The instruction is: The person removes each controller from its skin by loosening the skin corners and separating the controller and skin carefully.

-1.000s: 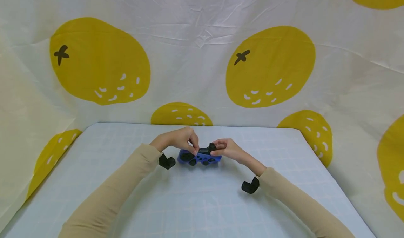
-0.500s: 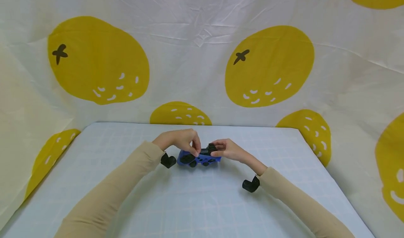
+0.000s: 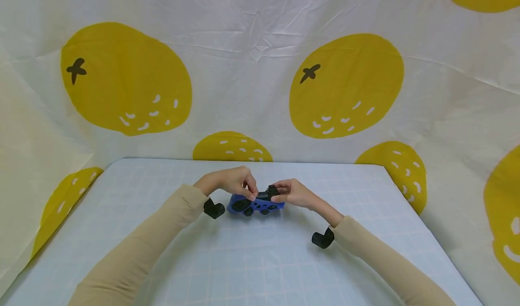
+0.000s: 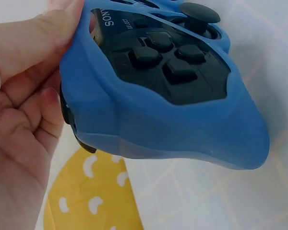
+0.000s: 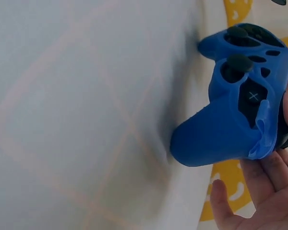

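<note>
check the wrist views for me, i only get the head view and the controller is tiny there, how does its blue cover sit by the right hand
Observer: The blue cover has a rumpled flap beside the X-marked button.
Operator: and on the left side
Observer: The direction buttons show fully through the cover's opening.
Operator: any print readable there
Observer: Yes, SONY lettering, close to the left hand.

passage: tabletop (image 3: 252, 261) between sleeves (image 3: 134, 256) | blocking: controller (image 3: 260, 205) ahead, curtain (image 3: 243, 85) beyond
</note>
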`<state>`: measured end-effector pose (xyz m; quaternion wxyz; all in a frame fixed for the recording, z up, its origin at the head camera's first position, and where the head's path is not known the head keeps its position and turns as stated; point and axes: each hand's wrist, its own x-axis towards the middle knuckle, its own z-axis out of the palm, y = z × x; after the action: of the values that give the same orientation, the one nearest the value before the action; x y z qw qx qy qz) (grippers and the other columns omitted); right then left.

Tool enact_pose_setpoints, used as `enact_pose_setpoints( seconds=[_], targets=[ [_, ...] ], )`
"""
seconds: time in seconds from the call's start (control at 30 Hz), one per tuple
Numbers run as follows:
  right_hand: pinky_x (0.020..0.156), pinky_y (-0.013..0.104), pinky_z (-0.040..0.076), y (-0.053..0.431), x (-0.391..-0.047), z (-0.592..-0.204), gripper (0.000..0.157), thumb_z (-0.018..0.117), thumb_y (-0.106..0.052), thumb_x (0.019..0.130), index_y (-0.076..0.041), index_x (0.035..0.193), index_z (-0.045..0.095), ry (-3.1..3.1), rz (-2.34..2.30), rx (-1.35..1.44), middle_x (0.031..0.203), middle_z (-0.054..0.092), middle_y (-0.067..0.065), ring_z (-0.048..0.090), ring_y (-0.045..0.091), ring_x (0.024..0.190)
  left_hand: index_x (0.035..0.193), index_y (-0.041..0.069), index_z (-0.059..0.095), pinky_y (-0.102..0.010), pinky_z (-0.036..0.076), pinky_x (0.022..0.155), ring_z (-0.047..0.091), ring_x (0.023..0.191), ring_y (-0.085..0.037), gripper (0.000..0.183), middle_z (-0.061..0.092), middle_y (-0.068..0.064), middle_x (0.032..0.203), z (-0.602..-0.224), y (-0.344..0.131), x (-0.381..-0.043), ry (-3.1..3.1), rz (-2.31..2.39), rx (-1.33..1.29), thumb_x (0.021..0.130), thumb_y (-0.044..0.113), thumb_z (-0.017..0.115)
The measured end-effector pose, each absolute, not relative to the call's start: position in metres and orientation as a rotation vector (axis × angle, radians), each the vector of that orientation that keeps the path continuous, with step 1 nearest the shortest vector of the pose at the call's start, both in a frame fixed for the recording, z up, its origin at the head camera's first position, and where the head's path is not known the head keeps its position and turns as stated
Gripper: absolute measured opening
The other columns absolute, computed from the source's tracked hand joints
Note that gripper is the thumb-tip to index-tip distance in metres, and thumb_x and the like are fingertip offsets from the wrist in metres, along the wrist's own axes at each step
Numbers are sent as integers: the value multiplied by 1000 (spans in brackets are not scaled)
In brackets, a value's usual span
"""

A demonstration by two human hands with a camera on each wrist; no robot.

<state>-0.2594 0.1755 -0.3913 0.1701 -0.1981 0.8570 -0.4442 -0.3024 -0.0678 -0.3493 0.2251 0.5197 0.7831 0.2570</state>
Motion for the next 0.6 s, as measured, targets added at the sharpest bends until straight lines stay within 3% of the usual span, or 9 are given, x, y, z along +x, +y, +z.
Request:
enact_pose_setpoints(
  seconds=[0.43, 0.6],
  targets=[
    [99, 43, 49, 179, -260, -394, 53, 65, -20, 92, 6, 135, 50, 2396, -1244, -670, 130, 59, 22, 58, 33, 121, 83, 6, 74, -35, 54, 81, 55, 72, -3, 10, 68, 0, 78, -352, -65, -301, 2142, 663, 1451, 88, 13, 70],
    [100, 45, 48, 180, -262, -391, 52, 62, -19, 94, 9, 136, 47, 2378, -1212, -752, 131, 57, 25, 56, 36, 123, 84, 5, 75, -31, 53, 79, 53, 71, -4, 11, 67, -2, 78, -351, -66, -304, 2129, 676, 1453, 88, 13, 69]
  ],
)
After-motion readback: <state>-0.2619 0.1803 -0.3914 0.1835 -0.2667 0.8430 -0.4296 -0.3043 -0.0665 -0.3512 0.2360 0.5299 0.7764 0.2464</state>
